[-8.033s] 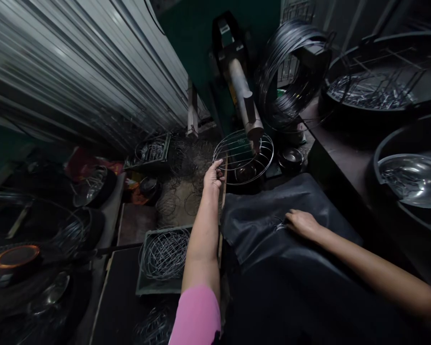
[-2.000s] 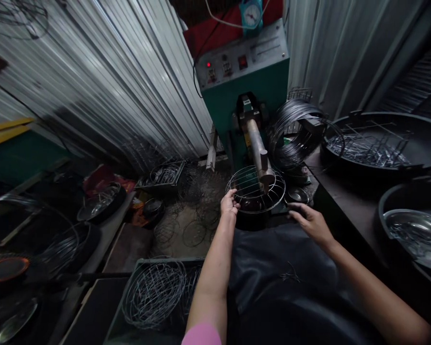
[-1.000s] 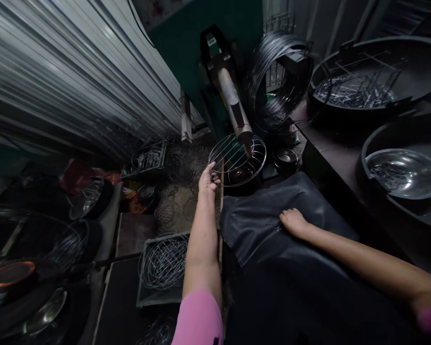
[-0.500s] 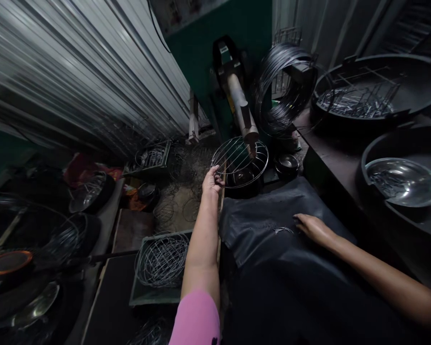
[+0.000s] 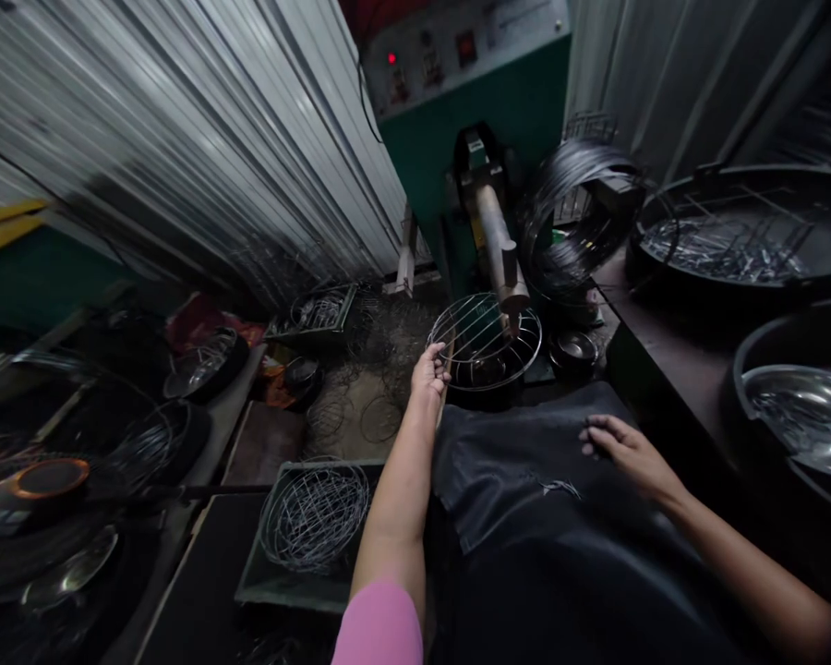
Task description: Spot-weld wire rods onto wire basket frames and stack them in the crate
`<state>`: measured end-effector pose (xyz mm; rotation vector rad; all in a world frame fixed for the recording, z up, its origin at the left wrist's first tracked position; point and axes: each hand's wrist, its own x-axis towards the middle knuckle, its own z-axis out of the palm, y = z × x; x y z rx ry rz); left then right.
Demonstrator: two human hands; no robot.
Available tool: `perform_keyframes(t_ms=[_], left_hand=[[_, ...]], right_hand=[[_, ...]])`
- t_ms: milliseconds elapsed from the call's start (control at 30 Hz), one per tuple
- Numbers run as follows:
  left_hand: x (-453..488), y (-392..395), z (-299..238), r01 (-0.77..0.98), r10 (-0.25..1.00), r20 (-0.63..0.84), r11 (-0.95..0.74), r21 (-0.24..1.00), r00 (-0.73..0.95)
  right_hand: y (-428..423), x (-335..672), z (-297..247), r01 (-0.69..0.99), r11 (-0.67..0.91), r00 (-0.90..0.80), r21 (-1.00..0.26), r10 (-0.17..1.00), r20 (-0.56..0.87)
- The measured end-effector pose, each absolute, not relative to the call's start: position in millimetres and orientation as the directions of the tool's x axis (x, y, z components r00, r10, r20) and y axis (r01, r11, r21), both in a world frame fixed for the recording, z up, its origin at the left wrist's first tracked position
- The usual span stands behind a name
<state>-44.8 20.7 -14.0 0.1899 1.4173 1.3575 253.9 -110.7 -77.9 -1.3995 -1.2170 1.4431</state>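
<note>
From the head camera: pinches the near-left rim of a round wire rack with the left hand, fingers pressed together around the wire. Holds the rack flat above a dark pot, right under the tip of the metal arm that juts out of the green machine. Seems to touch that tip, though hard to tell in the dim light. Lays the right hand palm down on the black cloth, fingers loosely spread, gripping nothing. Has a small tangle of wire bits on the cloth just left of that hand, apart from it. Shows a coil of dark wire right of the arm and a small bowl just beside the rack. Shows a wide pan of wire pieces and a steel bowl on the counter at right. Shows a crate of wire baskets low at left, near the left forearm.
</note>
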Motion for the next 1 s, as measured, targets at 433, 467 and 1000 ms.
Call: perform_keyframes(t_ms=[433, 467, 1000], left_hand=[[-30.7, 20.4, -16.6, -0.514, 0.826, -0.377, 0.126, 0.849, -0.42], [-29.2, 20.8, -17.4, -0.517, 0.824, -0.376, 0.121, 0.847, -0.423], [-18.1, 29.7, -18.4, -0.533, 0.794, -0.432, 0.165, 0.83, -0.428]], right_hand=[[-22.8, 164.1, -31.1, 0.194, 0.075, -0.142, -0.978, 0.989, 0.048], [-22.6, 165.3, -31.8, 0.202, 0.083, -0.137, -0.976, 0.989, 0.055], [-15.5, 176.6, -25.6, 0.232, 0.108, -0.141, -0.967, 0.987, 0.077]])
